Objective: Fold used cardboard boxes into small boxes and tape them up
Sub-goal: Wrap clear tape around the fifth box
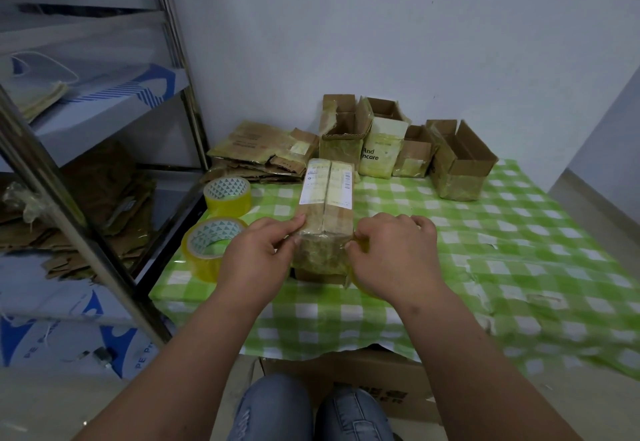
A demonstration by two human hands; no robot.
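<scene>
The scene was recorded from a single head-worn, wide-angle camera, directed forward and downward. The table (519,250) was viewed at close range from its near edge, with the wall (381,25) behind it closing the view. The wearer's knees (311,413) were included at the bottom margin. No second view was provided.

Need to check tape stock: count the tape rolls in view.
2 plainly: far roll and near roll, both left of the box. A third seems partly hidden under the right hand.
</scene>
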